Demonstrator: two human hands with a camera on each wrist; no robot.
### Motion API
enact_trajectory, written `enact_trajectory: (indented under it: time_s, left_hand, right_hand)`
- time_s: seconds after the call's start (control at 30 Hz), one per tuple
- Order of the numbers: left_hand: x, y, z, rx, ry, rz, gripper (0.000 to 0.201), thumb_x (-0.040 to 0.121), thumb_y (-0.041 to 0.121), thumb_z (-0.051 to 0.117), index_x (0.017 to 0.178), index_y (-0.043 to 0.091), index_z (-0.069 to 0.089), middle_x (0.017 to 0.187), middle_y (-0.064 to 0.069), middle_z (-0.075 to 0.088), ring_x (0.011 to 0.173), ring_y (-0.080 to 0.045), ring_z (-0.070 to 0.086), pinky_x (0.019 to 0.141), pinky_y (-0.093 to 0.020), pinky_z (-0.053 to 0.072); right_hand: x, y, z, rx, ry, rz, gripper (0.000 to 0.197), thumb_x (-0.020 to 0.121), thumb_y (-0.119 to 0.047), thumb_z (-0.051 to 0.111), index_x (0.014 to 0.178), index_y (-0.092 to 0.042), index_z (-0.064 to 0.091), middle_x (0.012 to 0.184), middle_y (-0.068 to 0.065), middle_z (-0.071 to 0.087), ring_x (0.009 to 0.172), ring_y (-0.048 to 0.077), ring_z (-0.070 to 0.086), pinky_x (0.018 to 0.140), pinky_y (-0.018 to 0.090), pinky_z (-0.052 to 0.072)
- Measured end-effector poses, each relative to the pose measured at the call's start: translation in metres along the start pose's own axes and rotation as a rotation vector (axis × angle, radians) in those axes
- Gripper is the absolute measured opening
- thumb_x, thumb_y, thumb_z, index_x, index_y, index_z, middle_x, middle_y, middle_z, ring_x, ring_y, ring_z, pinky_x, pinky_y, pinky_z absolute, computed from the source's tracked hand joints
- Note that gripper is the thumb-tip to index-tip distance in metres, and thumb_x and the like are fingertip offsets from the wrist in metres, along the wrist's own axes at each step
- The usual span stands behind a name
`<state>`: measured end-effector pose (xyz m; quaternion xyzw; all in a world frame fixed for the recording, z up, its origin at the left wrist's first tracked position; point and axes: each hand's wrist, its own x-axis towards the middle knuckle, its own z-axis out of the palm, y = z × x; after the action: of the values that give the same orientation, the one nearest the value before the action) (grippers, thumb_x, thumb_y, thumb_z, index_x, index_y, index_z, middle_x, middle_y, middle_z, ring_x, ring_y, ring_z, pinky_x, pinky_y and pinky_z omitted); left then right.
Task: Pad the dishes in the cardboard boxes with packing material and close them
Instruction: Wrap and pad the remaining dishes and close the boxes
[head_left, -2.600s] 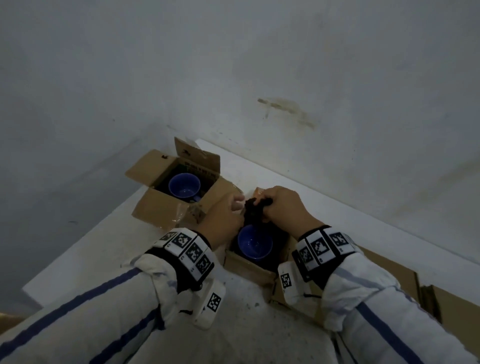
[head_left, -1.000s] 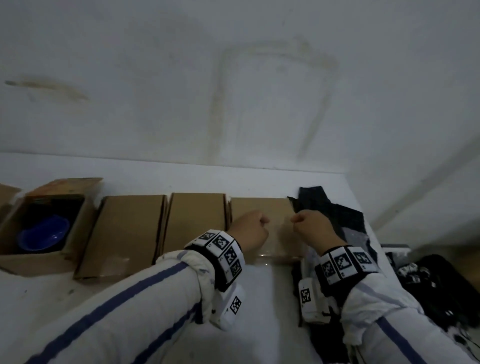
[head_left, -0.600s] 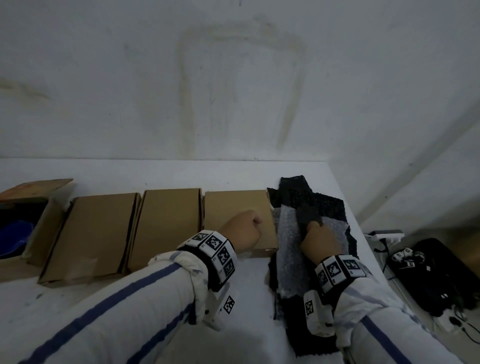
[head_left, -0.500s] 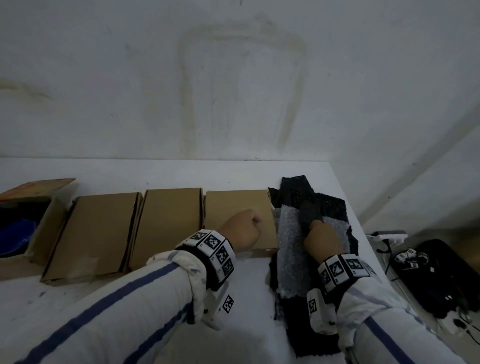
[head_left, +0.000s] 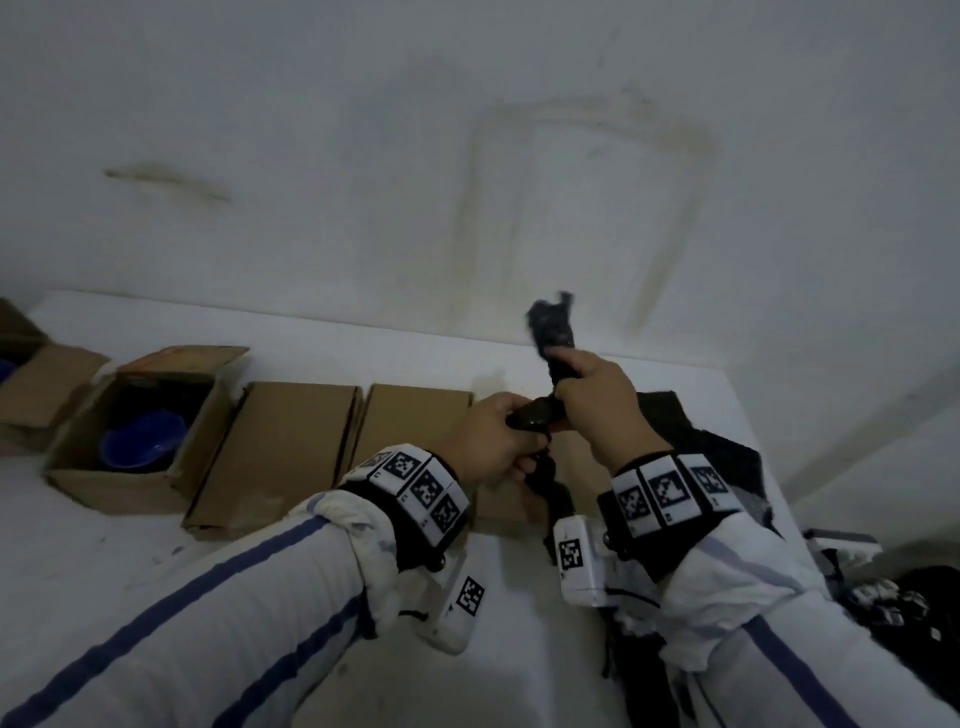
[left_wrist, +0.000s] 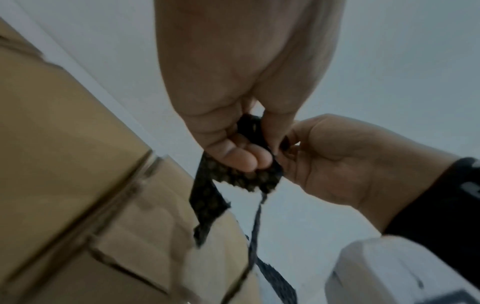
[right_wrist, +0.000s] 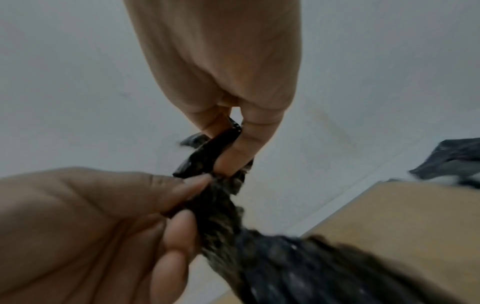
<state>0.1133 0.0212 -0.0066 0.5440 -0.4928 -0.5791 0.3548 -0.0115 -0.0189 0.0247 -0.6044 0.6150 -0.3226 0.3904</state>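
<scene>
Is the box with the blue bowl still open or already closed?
Open: the cardboard box has its flaps up and the blue bowl shows inside.

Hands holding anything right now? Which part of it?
Both hold one strip of black bubble wrap, lifted off the table. The right hand grips it near its upper end; the left hand pinches it just below, the rest hanging down.

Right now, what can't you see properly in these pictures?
- Closed boxes: head view, shut flaps hide whatever is inside.
- Far-left box: head view, cut off by the frame edge.
- Black packing strip: its lower part is behind the left hand and right hand; both wrist views are blurred.
- Dark heap: head view, too dim to name.
</scene>
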Motion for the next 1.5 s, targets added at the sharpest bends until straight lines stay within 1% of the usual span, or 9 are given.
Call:
enact_trajectory:
  time_s: [0.17, 0.33, 0.43, 0.53, 0.63, 0.9, 1.07, 1.3, 1.5]
  left_hand:
    - [-0.021, -0.005, -0.086, -0.288, 0.303, -0.016, 0.017, 0.091, 0.002, 0.053, 0.107, 0.001, 0.049, 0.099, -0.022, 0.059, 0.082, -0.027, 0.063, 0.085, -0.047, 0.053]
    - [-0.059, -0.017, -0.176, -0.107, 0.405, -0.028, 0.027, 0.063, 0.025, 0.059, 0.089, 0.017, 0.058, 0.093, -0.012, 0.063, 0.093, -0.031, 0.060, 0.085, -0.043, 0.049]
    - [-0.086, -0.026, -0.229, -0.212, 0.473, 0.007, 0.023, 0.078, -0.001, 0.055, 0.098, 0.009, 0.058, 0.101, -0.019, 0.063, 0.097, -0.035, 0.062, 0.086, -0.042, 0.052]
    - [-0.103, -0.032, -0.275, -0.379, 0.468, 0.095, 0.035, 0.085, -0.020, 0.033, 0.102, 0.004, 0.051, 0.104, -0.019, 0.057, 0.093, -0.031, 0.058, 0.083, -0.040, 0.052]
    - [-0.118, -0.039, -0.313, -0.445, 0.421, 0.119, 0.041, 0.086, -0.022, 0.035, 0.107, 0.011, 0.047, 0.108, -0.017, 0.055, 0.094, -0.028, 0.058, 0.082, -0.041, 0.051]
    - [-0.141, -0.064, -0.375, 0.354, 0.508, 0.009, 0.007, 0.078, 0.002, 0.064, 0.082, 0.005, 0.060, 0.073, -0.005, 0.062, 0.065, -0.013, 0.060, 0.048, -0.008, 0.042]
    - [-0.152, -0.090, -0.391, 0.303, 0.449, -0.155, 0.019, 0.086, -0.005, 0.051, 0.094, 0.006, 0.063, 0.082, 0.000, 0.056, 0.074, -0.011, 0.053, 0.056, -0.008, 0.042]
    - [-0.152, -0.108, -0.404, 0.181, 0.436, -0.378, 0.023, 0.086, -0.004, 0.050, 0.103, 0.013, 0.053, 0.108, -0.015, 0.058, 0.089, -0.029, 0.062, 0.073, -0.037, 0.056]
    - [-0.149, -0.112, -0.408, 0.134, 0.427, -0.386, 0.023, 0.085, -0.007, 0.049, 0.095, 0.013, 0.053, 0.106, -0.021, 0.060, 0.080, -0.030, 0.063, 0.079, -0.045, 0.058]
  right_hand:
    - [-0.009, -0.041, 0.071, -0.132, -0.280, -0.057, 0.029, 0.085, 0.000, 0.047, 0.070, -0.018, 0.064, 0.074, 0.015, 0.064, 0.064, 0.032, 0.063, 0.071, 0.046, 0.058]
    - [-0.014, -0.087, 0.148, -0.160, -0.518, -0.165, 0.020, 0.083, 0.000, 0.052, 0.086, -0.009, 0.070, 0.081, 0.009, 0.063, 0.073, 0.024, 0.059, 0.070, 0.033, 0.051]
    - [-0.009, -0.109, 0.197, -0.102, -0.524, -0.213, 0.005, 0.082, -0.014, 0.065, 0.086, -0.017, 0.065, 0.104, 0.013, 0.061, 0.081, 0.024, 0.058, 0.056, 0.023, 0.050]
    - [-0.009, -0.125, 0.242, -0.020, -0.731, -0.065, 0.036, 0.086, -0.030, 0.066, 0.117, -0.034, 0.049, 0.122, 0.003, 0.049, 0.106, 0.025, 0.055, 0.068, 0.028, 0.051]
    - [-0.013, -0.144, 0.281, 0.313, -0.930, 0.036, 0.047, 0.092, -0.011, 0.057, 0.131, -0.033, 0.042, 0.116, 0.015, 0.062, 0.102, 0.031, 0.063, 0.064, 0.033, 0.054]
    - [-0.021, -0.177, 0.348, 0.006, -0.832, -0.187, 0.039, 0.088, -0.005, 0.062, 0.124, -0.019, 0.059, 0.084, 0.007, 0.066, 0.057, 0.020, 0.062, 0.050, 0.024, 0.055]
    - [-0.020, -0.177, 0.375, -0.431, -0.757, -0.165, 0.010, 0.080, -0.012, 0.070, 0.089, -0.015, 0.069, 0.084, 0.001, 0.061, 0.077, 0.012, 0.055, 0.057, 0.017, 0.042]
    - [-0.039, -0.176, 0.410, -0.883, -0.855, -0.427, 0.025, 0.091, -0.013, 0.052, 0.105, -0.004, 0.071, 0.112, 0.009, 0.067, 0.104, 0.024, 0.061, 0.092, 0.035, 0.051]
    - [-0.039, -0.172, 0.418, -0.498, -0.848, -0.084, 0.013, 0.086, -0.004, 0.056, 0.092, -0.011, 0.066, 0.089, 0.007, 0.062, 0.076, 0.020, 0.061, 0.063, 0.026, 0.053]
